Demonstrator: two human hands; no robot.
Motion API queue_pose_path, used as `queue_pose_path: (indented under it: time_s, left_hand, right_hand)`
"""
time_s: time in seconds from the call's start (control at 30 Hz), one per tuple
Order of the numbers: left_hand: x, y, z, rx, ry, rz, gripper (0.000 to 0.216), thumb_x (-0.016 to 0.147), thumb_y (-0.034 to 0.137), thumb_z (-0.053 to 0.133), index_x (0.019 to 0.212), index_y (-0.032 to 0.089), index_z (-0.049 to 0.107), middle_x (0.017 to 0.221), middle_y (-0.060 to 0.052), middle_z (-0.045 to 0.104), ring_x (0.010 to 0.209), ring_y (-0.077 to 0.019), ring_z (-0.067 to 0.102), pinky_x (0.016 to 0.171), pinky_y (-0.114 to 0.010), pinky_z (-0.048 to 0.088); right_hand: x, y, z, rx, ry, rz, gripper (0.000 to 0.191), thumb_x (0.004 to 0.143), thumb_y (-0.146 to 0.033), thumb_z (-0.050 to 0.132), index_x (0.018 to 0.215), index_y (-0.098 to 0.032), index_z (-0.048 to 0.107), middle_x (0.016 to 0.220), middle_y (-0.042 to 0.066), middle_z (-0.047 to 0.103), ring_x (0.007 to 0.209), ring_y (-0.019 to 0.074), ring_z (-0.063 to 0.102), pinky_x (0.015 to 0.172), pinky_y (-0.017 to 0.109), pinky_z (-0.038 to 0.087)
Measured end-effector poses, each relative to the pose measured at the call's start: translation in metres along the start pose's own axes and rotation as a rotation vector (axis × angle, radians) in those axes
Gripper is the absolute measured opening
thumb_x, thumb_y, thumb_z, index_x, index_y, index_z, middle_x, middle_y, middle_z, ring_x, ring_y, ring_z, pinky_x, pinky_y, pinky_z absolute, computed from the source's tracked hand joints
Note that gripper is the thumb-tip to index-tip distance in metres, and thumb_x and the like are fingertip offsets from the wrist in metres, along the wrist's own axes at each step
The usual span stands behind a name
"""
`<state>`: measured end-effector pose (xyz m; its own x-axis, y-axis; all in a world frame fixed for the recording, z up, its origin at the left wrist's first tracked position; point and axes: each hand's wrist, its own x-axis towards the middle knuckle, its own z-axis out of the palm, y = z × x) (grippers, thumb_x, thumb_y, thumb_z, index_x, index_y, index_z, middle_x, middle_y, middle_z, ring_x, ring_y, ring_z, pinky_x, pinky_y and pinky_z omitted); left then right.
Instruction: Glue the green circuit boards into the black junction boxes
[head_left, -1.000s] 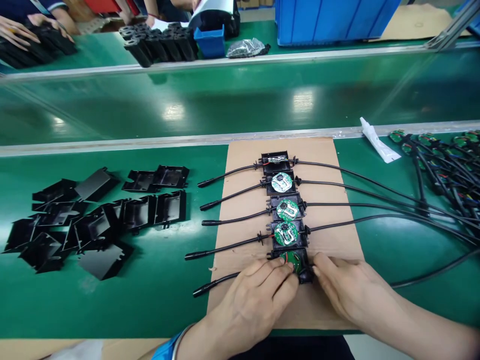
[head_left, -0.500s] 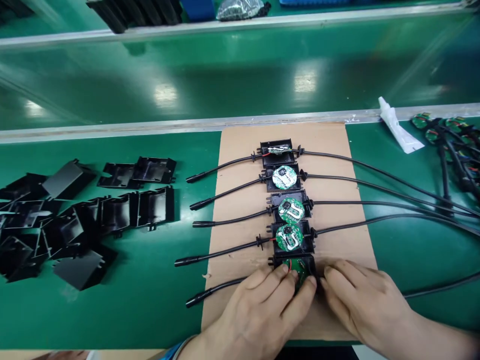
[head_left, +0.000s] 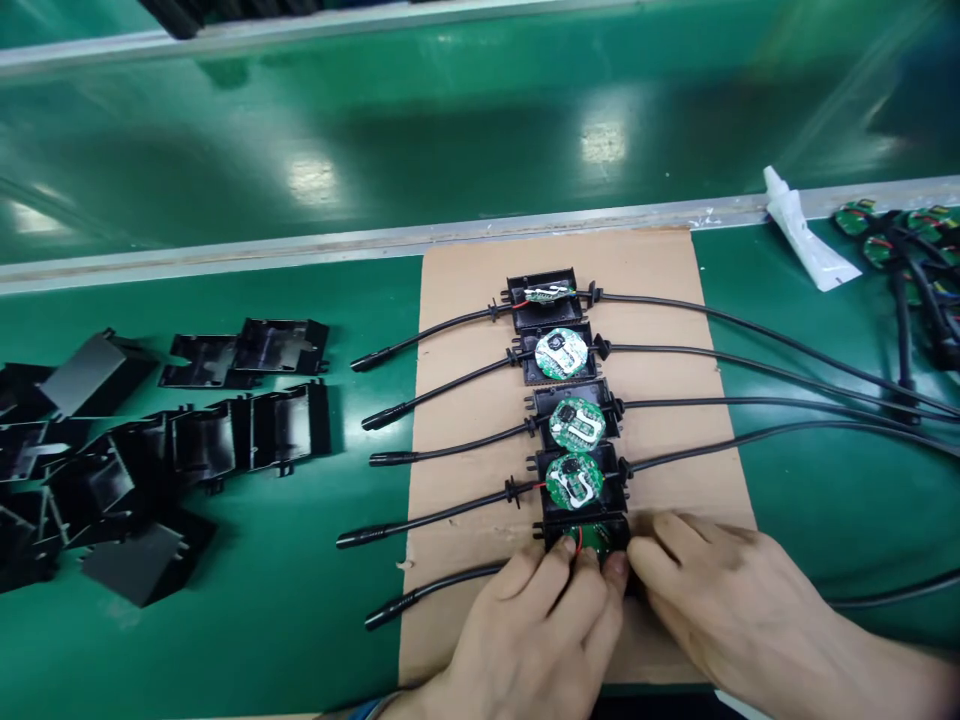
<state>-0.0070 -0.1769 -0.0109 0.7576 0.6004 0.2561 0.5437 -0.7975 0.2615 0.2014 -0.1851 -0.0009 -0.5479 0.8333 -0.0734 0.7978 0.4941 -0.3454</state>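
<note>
The nearest black plastic box [head_left: 550,527] lies at the front of a row of boxes, with a green circuit board [head_left: 598,538] and a red wire inside. My left hand [head_left: 541,622] is closed over this box, fingertips on its front part and the board. At the box's right end, my right hand [head_left: 724,590] is closed in a pinch around the black cable [head_left: 896,592]; the exact grip point is hidden. A short plug lead [head_left: 427,592] comes out on the left. Behind, several similar boxes hold round circuit boards [head_left: 574,481] with white compound on them.
Cardboard [head_left: 465,400] lies under the row on the green table. Loose black boxes [head_left: 281,430] are piled at left. A white tube [head_left: 810,235] and bundled boards with cables [head_left: 919,260] lie at back right. A metal ledge [head_left: 360,230] runs along the back.
The view has tilted and shifted slightly. My right fingers have moved closer against the box's right end. My left hand keeps its place on the box.
</note>
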Motion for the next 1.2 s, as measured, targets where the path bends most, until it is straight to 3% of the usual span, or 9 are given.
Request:
queue_pose_path:
  time_s: [0.1,0.17,0.3,0.47,0.6,0.77,0.97,1.1,1.2]
  left_hand:
    - [0.002,0.004,-0.004,0.017,-0.044,-0.035,0.036,0.095,0.021,0.036,0.114,0.015,0.066,0.099,-0.004,0.070,0.093,-0.0201,0.055,0.084,-0.035,0.036]
    - [0.000,0.007,-0.006,0.043,-0.026,-0.024,0.037,0.095,0.023,0.036,0.117,0.015,0.065,0.111,-0.004,0.069,0.101,-0.0199,0.054,0.086,-0.034,0.036]
    - [-0.009,0.018,-0.003,0.135,-0.006,0.070,0.042,0.095,0.017,0.032,0.128,0.013,0.058,0.132,-0.005,0.059,0.117,-0.0191,0.051,0.094,-0.029,0.037]
    - [-0.011,0.033,0.001,0.247,-0.060,0.038,0.048,0.087,0.003,0.028,0.128,-0.004,0.052,0.125,-0.018,0.063,0.115,-0.0246,0.057,0.099,-0.033,0.039]
    - [-0.010,0.034,0.000,0.176,-0.088,-0.027,0.049,0.085,0.004,0.035,0.132,-0.009,0.045,0.118,-0.018,0.066,0.115,-0.0226,0.058,0.103,-0.033,0.038]
    - [-0.019,0.029,-0.003,0.117,-0.027,-0.109,0.057,0.089,0.013,0.040,0.144,0.002,0.033,0.126,-0.010,0.064,0.127,-0.0196,0.049,0.104,-0.034,0.033]
    - [-0.018,0.034,-0.014,0.128,-0.213,-0.075,0.061,0.086,0.008,0.038,0.144,-0.006,0.024,0.136,-0.021,0.053,0.131,-0.0274,0.045,0.096,-0.042,0.037]
    - [-0.013,0.022,-0.023,-0.130,-0.103,-0.117,0.060,0.087,0.009,0.039,0.145,-0.001,0.024,0.122,-0.017,0.064,0.109,-0.0213,0.061,0.094,-0.040,0.041]
    - [-0.005,-0.007,-0.028,-0.139,0.084,-0.197,0.050,0.088,0.007,0.043,0.138,0.011,0.039,0.115,-0.013,0.065,0.100,-0.0204,0.061,0.089,-0.040,0.045]
  right_hand:
    - [-0.003,0.002,0.002,-0.063,0.079,-0.034,0.020,0.085,-0.008,0.041,0.071,-0.021,0.048,0.069,0.002,0.050,0.058,0.0169,0.046,0.051,0.030,0.029]
    - [-0.006,0.005,0.002,-0.031,0.140,-0.044,0.020,0.089,-0.012,0.043,0.072,-0.020,0.052,0.071,0.003,0.050,0.064,0.0173,0.047,0.056,0.030,0.035]
    - [-0.012,0.009,0.005,0.147,0.258,-0.045,0.015,0.092,-0.014,0.047,0.099,-0.016,0.061,0.087,0.007,0.058,0.081,0.0191,0.052,0.072,0.033,0.045]
    - [-0.011,0.006,0.016,0.176,0.356,-0.089,0.023,0.092,-0.007,0.044,0.100,-0.013,0.064,0.081,0.007,0.061,0.078,0.0181,0.051,0.071,0.033,0.046]
    - [-0.006,0.007,0.017,0.138,0.372,-0.095,0.029,0.092,-0.007,0.039,0.091,-0.014,0.067,0.074,0.006,0.059,0.071,0.0170,0.049,0.064,0.031,0.043]
    - [-0.007,0.010,0.019,0.137,0.379,-0.111,0.029,0.092,-0.006,0.040,0.094,-0.014,0.067,0.078,0.007,0.060,0.075,0.0179,0.050,0.068,0.031,0.043]
    - [-0.011,0.009,0.027,0.165,0.358,-0.069,0.032,0.092,-0.007,0.037,0.094,-0.016,0.068,0.082,0.008,0.059,0.078,0.0186,0.050,0.071,0.033,0.042]
    - [-0.014,0.010,0.006,0.234,0.242,-0.097,0.034,0.091,-0.007,0.035,0.076,-0.017,0.063,0.073,0.006,0.055,0.069,0.0173,0.045,0.062,0.030,0.039]
    - [-0.007,0.022,-0.015,0.230,0.198,-0.129,0.023,0.094,-0.014,0.042,0.090,-0.018,0.064,0.082,0.006,0.058,0.076,0.0177,0.048,0.068,0.031,0.042]
